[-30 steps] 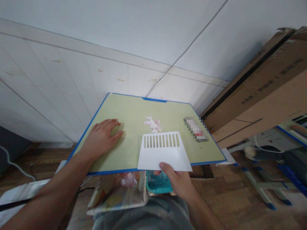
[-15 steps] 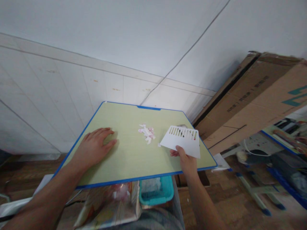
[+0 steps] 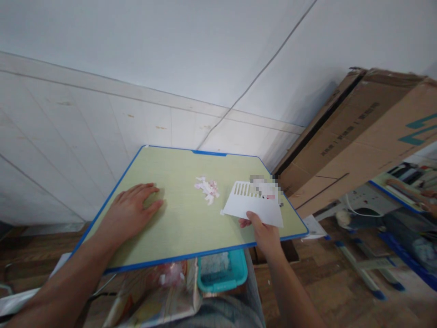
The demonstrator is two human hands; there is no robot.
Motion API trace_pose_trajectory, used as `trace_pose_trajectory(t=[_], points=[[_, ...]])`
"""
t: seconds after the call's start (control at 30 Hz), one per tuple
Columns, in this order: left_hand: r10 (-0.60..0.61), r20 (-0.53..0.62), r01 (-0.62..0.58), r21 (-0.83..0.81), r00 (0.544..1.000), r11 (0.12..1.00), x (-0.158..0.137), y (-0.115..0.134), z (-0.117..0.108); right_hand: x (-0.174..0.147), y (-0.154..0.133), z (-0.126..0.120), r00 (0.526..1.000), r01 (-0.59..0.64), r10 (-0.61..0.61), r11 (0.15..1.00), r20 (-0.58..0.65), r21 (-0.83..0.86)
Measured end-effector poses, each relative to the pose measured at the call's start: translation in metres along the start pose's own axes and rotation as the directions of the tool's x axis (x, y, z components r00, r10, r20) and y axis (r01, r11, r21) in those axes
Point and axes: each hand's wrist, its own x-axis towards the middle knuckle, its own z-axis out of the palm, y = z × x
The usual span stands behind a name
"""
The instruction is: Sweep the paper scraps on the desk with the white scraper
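Note:
My right hand [image 3: 262, 228] pinches the near edge of a white sheet of paper [image 3: 251, 207] with a row of narrow slots cut along its far side. The thumb lies on top of the sheet, the fingers beneath. A blurred patch hides the sheet's far right corner and what lies behind it. My left hand [image 3: 133, 207] rests on the left of the pale green tabletop [image 3: 184, 228], fingers apart and nothing in them. Between the hands lies a small heap of white and pinkish paper scraps [image 3: 207, 189]. One small scrap [image 3: 222, 212] sits by the sheet's left corner.
A white wall [image 3: 191, 123] with a grey cable [image 3: 235, 102] stands behind the blue-edged table. Tall cardboard boxes [image 3: 355, 141] lean at the right. Below the front edge are a turquoise basket [image 3: 223, 286] and a bag [image 3: 170, 298]. Another desk [image 3: 392, 191] stands far right.
The slotted paper in my right hand has shifted slightly left and tilted flatter toward the table. My left hand and the heap of scraps stay in place. The camera view has moved slightly.

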Motion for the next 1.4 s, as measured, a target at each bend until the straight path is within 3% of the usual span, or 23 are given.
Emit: trace_pose_trajectory(t=[0.2,0.33,0.57,0.77,0.93,1.17,1.4], points=[[0.008,-0.005,-0.008,-0.001,1.000,1.000,0.000,-0.001,0.000,-0.002,-0.005,-0.002,0.999,-0.030,0.031,0.998,-0.009,0.059],[0.019,-0.013,-0.020,-0.020,1.000,1.000,-0.001,-0.003,0.002,0.002,0.000,-0.008,0.997,-0.043,0.044,0.999,0.063,-0.014],[-0.020,0.037,0.020,-0.002,0.999,1.000,0.001,-0.002,-0.001,0.001,0.002,-0.010,0.999,0.016,-0.009,0.987,0.043,-0.159],[-0.032,0.024,0.031,0.022,0.999,0.999,0.001,-0.004,0.002,0.002,0.002,-0.010,1.000,-0.021,0.022,0.998,0.010,-0.055],[-0.014,0.027,0.014,0.002,1.000,1.000,0.001,-0.004,0.002,0.003,0.005,-0.017,0.996,0.015,-0.005,0.994,0.090,-0.112],[-0.003,0.023,0.003,0.001,1.000,1.000,0.001,-0.004,0.000,0.000,0.005,-0.021,0.995,0.041,-0.026,0.987,0.099,-0.155],[0.022,-0.014,-0.022,-0.030,1.000,0.999,0.001,-0.007,0.003,-0.005,0.001,-0.016,0.994,0.028,-0.018,0.995,0.107,-0.091]])
